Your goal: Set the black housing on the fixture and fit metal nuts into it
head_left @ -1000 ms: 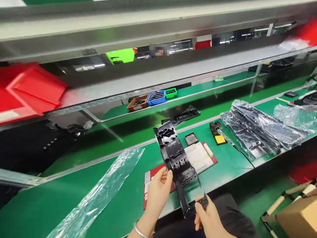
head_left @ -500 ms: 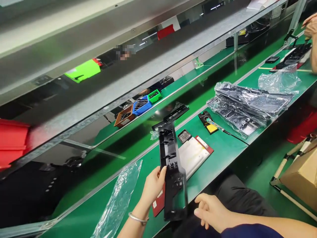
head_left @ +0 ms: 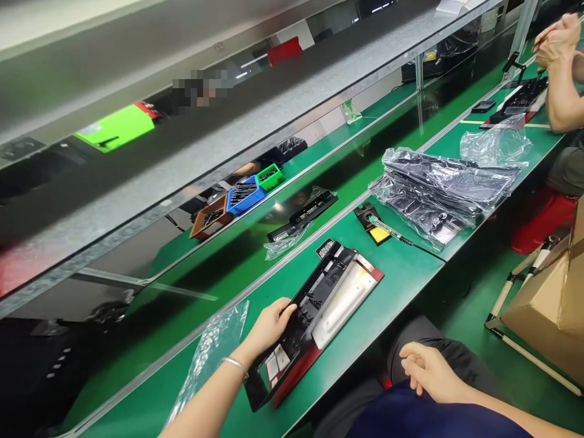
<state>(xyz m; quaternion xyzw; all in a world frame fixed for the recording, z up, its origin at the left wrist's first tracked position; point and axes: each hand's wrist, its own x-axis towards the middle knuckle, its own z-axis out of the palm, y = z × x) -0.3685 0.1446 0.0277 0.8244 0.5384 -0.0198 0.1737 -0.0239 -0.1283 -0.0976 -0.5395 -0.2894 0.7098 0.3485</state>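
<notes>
My left hand [head_left: 272, 322] grips the left edge of a long black plastic panel [head_left: 305, 313] with clips and a rectangular opening at its near end. The panel rests, slightly tilted, over a red-edged board with a silver metal plate [head_left: 349, 298]; whether it lies flat against the plate I cannot tell. Over my lap, apart from the bench, my right hand [head_left: 426, 368] is loosely curled with nothing showing in it. A clear plastic bag [head_left: 212, 356] lies left of my left hand. Beyond the panel's far end is a small black tray of screws [head_left: 325, 249].
An electric screwdriver [head_left: 381, 225] with a cord lies on a black and yellow holder. Bagged black panels [head_left: 447, 188] are piled to its right. Parts bins [head_left: 244, 196] stand behind, under a metal shelf [head_left: 255, 131]. A co-worker's hands [head_left: 559, 42] are at far right, above a cardboard box [head_left: 547, 304].
My left hand has lowered the panel from a raised, upright angle onto the red and silver board. My right hand has drawn back to the right, over my lap. The view has shifted slightly.
</notes>
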